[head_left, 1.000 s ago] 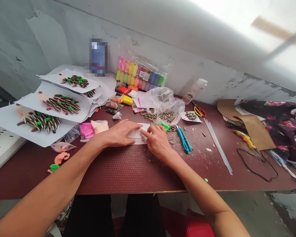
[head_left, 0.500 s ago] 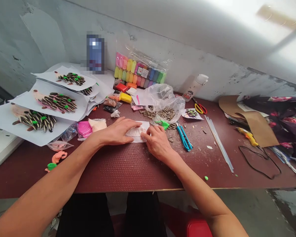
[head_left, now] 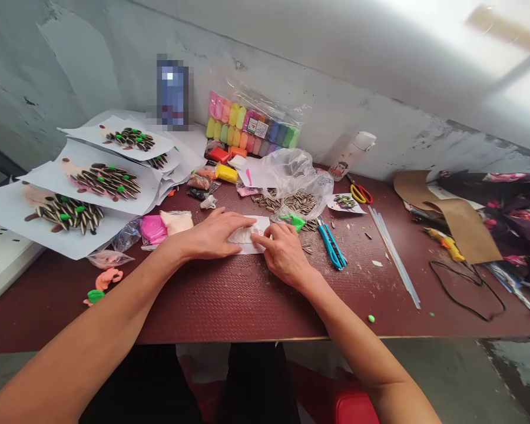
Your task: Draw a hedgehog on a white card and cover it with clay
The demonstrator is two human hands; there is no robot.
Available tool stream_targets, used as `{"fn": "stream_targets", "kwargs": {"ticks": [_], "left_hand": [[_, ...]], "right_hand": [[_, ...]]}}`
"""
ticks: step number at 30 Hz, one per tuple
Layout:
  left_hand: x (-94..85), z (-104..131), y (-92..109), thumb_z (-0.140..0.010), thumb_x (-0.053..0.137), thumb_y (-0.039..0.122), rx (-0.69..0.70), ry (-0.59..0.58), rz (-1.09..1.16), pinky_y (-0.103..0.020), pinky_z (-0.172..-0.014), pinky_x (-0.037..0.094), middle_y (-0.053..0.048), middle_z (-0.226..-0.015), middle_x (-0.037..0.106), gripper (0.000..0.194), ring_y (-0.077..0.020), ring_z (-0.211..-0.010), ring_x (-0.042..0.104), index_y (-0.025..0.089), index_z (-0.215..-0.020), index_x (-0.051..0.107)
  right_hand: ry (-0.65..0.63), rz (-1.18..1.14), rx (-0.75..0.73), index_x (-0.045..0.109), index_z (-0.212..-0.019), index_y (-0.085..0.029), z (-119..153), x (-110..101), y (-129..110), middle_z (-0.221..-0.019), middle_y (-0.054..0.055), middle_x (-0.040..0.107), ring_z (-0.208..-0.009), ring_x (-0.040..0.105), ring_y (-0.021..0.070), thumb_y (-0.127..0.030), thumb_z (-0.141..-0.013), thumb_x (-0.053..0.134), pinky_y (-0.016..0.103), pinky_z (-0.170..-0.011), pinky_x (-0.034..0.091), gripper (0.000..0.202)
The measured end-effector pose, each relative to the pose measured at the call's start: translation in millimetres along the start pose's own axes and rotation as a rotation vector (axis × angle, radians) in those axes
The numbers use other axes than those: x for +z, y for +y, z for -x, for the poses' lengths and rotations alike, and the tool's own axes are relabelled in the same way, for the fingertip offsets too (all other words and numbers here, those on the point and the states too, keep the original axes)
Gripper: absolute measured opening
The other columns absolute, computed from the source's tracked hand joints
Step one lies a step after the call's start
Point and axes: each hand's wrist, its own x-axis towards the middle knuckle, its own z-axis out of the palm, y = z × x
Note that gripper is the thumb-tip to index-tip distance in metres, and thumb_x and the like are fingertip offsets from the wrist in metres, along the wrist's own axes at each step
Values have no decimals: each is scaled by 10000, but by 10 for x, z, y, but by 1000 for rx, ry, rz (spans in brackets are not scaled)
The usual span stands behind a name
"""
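Observation:
A flattened piece of white modelling clay (head_left: 242,235) lies on a small sheet of white paper (head_left: 251,249) in front of me. My left hand (head_left: 214,237) rests at the left of the sheet, its thumb and fingers apart around the clay. From the right, my right hand (head_left: 286,250) touches the clay's edge with thumb and forefinger pinched close, the other fingers curled. Part of the clay is hidden by the fingers. Just behind my right hand are a lump of green clay (head_left: 297,221) and a pile of striped sunflower seeds (head_left: 291,203).
Paper sheets with seed-covered hedgehogs (head_left: 101,179) are stacked at the left. A teal utility knife (head_left: 332,246), scissors (head_left: 361,193), glue sticks (head_left: 395,259) and a glue gun (head_left: 448,244) lie at the right. Bagged coloured clay (head_left: 251,126) leans against the wall beside a white bottle (head_left: 352,154).
The view has shifted very slightly. Both hands stay at the sheet, and the right fingertips have moved only a little along the white clay.

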Motion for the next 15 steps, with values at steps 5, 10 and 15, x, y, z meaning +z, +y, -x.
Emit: {"fn": "stream_targets", "kwargs": {"ticks": [5, 10, 15], "left_hand": [[-18, 9, 13, -872, 565, 310, -7, -16, 13, -560, -1243, 139, -84, -1553, 501, 678, -294, -1456, 408, 259, -1525, 386], [-8, 6, 0, -875, 559, 298, -1, -17, 9, -544, -1240, 149, -76, -1549, 508, 661, -291, -1448, 412, 269, -1516, 400], [8, -6, -16, -862, 564, 264, 8, -18, -14, -494, -1229, 186, -63, -1550, 510, 666, -275, -1440, 412, 261, -1512, 415]], "right_hand": [[-27, -1, -38, 751, -1082, -248, -5, -26, -10, -991, 67, 614, -933, 465, 206, -112, -965, 487, 359, -885, 278, 319], [-10, -23, -41, 773, -1020, -248, 8, -25, 3, -976, 64, 623, -929, 473, 206, -129, -975, 490, 368, -896, 282, 311], [58, -80, 33, 775, -1098, -229, 12, 25, 43, -963, 72, 619, -913, 484, 207, -109, -941, 501, 364, -884, 308, 338]]}}
